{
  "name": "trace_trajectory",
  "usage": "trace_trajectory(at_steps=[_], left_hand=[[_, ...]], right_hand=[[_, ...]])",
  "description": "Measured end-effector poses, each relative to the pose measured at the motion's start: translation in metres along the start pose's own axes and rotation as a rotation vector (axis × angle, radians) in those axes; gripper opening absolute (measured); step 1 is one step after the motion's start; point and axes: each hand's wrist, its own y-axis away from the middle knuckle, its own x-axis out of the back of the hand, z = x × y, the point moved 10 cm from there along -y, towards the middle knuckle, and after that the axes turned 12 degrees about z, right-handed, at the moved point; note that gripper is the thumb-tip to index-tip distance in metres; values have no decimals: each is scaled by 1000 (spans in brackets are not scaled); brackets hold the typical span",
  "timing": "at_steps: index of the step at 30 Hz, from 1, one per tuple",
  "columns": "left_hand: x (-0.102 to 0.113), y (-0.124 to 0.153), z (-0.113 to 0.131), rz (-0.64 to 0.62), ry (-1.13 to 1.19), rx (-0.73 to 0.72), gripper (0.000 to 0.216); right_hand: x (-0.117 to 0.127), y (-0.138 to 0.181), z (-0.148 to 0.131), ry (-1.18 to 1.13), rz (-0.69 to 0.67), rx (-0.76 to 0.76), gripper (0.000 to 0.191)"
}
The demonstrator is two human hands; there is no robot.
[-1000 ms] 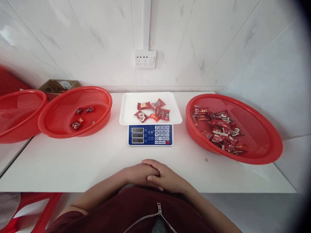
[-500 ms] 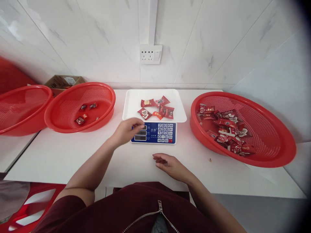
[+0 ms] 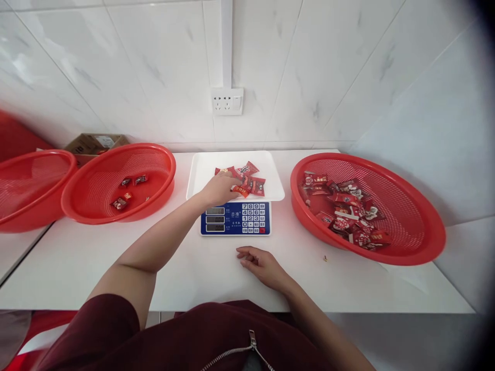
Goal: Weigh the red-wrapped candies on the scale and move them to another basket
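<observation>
My left hand (image 3: 218, 188) reaches onto the white tray (image 3: 201, 175) of the blue-faced scale (image 3: 235, 218). Its fingers curl down over the red candy packets (image 3: 251, 183) lying there, touching the nearest ones; whether one is gripped I cannot tell. My right hand (image 3: 260, 264) rests on the white table in front of the scale, fingers loosely bent and holding nothing. A big red basket (image 3: 406, 216) to the right holds several red candy packets (image 3: 344, 208). A red basket (image 3: 154, 159) to the left holds a few packets (image 3: 126, 190).
A second red basket (image 3: 31, 185) stands at the far left, with a cardboard box (image 3: 95, 142) behind it. A wall socket (image 3: 227, 101) sits above the scale. A tiny scrap (image 3: 325, 258) lies on the table near the right basket.
My hands were clasped at the table edge. They came apart: the left hand went forward past the scale's display onto the tray and its candies; the right stayed low on the table.
</observation>
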Motion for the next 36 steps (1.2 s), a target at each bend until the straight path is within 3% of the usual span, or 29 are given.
trace_trajectory(at_steps=[3,7,10,13,17,21,29,33,36], left_hand=[[0,-1,-1,-12,-47,18,16],[31,15,-6,98,-38,72,13],[60,42,-10,203,19,142,10],[66,78,-17,193,82,252,10],[36,125,-14,26,222,346,8],[-1,151,-2,-140,317,386,12],[-57,157,31,-318,456,355,12],[-72,156,43,-321,449,302,11],[-78,158,41,-330,510,366,20]], right_hand=[[0,0,-1,-5,4,1,31],[0,1,-3,9,11,19,30],[1,1,-4,24,9,30,29],[0,1,-4,29,-2,30,29],[1,0,-3,29,2,25,29],[2,-1,-4,35,14,28,30],[-1,3,-14,53,-9,62,27],[-1,3,-14,81,-36,49,24],[-1,3,-12,37,-42,32,22]])
